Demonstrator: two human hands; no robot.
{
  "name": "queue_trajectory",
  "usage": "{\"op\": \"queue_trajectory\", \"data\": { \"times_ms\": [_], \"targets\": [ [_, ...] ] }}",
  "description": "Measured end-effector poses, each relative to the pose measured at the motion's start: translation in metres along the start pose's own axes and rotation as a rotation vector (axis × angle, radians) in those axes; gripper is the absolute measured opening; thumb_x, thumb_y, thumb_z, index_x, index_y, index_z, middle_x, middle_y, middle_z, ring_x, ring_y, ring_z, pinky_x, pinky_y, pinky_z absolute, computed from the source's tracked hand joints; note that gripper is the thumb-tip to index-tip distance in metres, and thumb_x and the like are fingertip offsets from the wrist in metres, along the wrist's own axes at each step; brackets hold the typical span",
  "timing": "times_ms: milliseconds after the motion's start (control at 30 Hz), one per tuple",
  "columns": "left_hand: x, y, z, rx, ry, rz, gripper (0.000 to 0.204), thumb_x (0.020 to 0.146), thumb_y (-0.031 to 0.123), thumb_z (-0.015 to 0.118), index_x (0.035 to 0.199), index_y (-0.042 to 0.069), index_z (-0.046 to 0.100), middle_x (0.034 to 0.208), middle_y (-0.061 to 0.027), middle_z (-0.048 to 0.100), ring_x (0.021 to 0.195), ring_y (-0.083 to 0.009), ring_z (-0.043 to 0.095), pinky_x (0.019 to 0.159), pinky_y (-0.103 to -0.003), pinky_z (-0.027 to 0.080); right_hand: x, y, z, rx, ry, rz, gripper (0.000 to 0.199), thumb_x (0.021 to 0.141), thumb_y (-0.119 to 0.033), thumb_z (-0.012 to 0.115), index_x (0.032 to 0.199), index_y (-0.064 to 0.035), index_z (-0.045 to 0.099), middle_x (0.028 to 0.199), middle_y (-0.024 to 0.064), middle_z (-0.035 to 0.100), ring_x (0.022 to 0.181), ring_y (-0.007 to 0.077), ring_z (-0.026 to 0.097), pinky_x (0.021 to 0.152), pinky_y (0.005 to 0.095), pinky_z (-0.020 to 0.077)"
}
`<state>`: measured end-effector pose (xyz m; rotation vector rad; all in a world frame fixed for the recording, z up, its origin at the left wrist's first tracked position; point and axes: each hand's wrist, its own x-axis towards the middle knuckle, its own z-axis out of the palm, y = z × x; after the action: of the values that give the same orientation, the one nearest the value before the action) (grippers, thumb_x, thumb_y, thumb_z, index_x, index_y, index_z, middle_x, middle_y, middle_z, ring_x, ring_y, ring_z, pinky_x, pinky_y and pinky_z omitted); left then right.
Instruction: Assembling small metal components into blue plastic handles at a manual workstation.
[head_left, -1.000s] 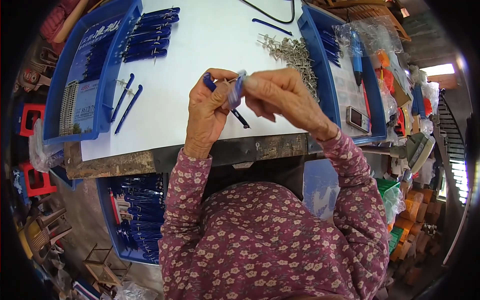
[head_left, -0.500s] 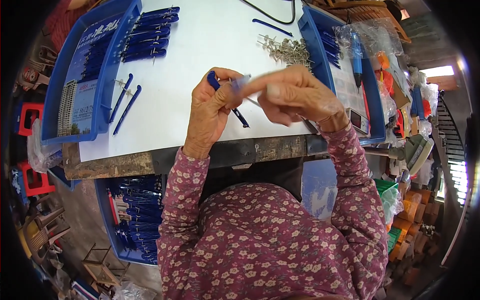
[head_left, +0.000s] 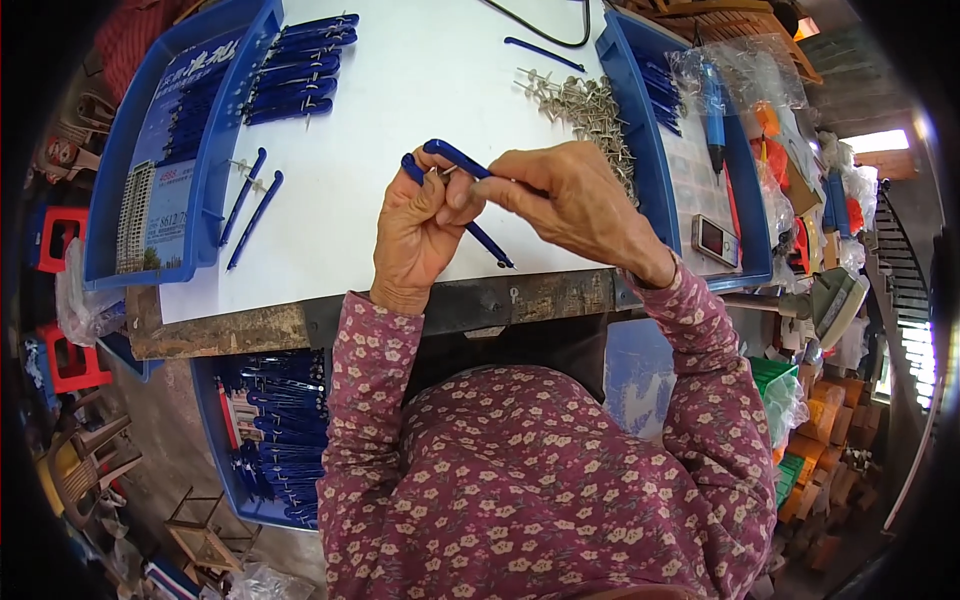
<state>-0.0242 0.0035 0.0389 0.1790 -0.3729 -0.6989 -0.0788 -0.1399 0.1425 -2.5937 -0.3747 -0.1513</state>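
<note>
The left hand (head_left: 418, 235) grasps one blue plastic arm (head_left: 462, 222); the right hand (head_left: 572, 205) grasps a second blue arm (head_left: 455, 156). Both arms meet between the fingertips, above the worktop's (head_left: 400, 120) front edge.

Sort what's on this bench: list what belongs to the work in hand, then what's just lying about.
In hand:
left hand and right hand holding two blue arms
pile of metal pins
finished blue pieces

Lying about:
small phone
black cable
red stools
</note>
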Motion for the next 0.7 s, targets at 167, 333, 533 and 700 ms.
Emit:
{"op": "queue_trajectory", "data": {
  "times_ms": [167,333,533,700],
  "targets": [
    [-0.003,-0.004,-0.008,-0.109,-0.042,0.003,0.017,0.085,0.013,0.054,0.1,0.004,0.05,0.074,-0.0073,0.051,0.062,-0.0112,0.044,0.064,-0.024,0.04,-0.005,-0.024,0.009,-0.061,0.065,-0.126,0.019,0.077,-0.021,0.064,0.073,-0.0027,0.062,0.05,0.0093,0.053,0.037,0.0156,0.047,0.037,0.0278,0.0339],
    [-0.004,-0.003,0.0,-0.211,-0.109,-0.012,0.018,0.085,0.012,0.054,0.101,0.004,0.048,0.075,-0.0073,0.05,0.066,-0.0129,0.048,0.067,-0.026,0.043,-0.005,-0.027,0.02,0.041,0.14,-0.146,0.017,0.079,-0.019,0.062,0.074,-0.0022,0.062,0.051,0.0082,0.054,0.037,0.0146,0.048,0.036,0.0276,0.0338],
    [-0.009,0.003,-0.006,-0.185,0.041,-0.033,0.019,0.088,0.011,0.05,0.104,0.001,0.046,0.081,-0.0086,0.054,0.072,-0.0137,0.052,0.068,-0.027,0.044,-0.006,-0.027,0.019,0.153,0.098,-0.017,0.018,0.081,-0.018,0.059,0.075,-0.0007,0.063,0.05,0.005,0.052,0.037,0.0095,0.042,0.035,0.0258,0.0304],
    [-0.009,0.007,0.011,0.105,0.246,-0.081,0.032,0.089,0.01,0.047,0.118,-0.002,0.042,0.091,-0.0099,0.056,0.072,-0.0139,0.053,0.069,-0.027,0.045,-0.013,-0.012,0.029,0.516,0.131,0.279,0.021,0.085,-0.019,0.056,0.082,-0.0002,0.064,0.053,-0.0035,0.047,0.047,0.0012,0.034,0.041,0.0193,0.0237]
  ]
}}
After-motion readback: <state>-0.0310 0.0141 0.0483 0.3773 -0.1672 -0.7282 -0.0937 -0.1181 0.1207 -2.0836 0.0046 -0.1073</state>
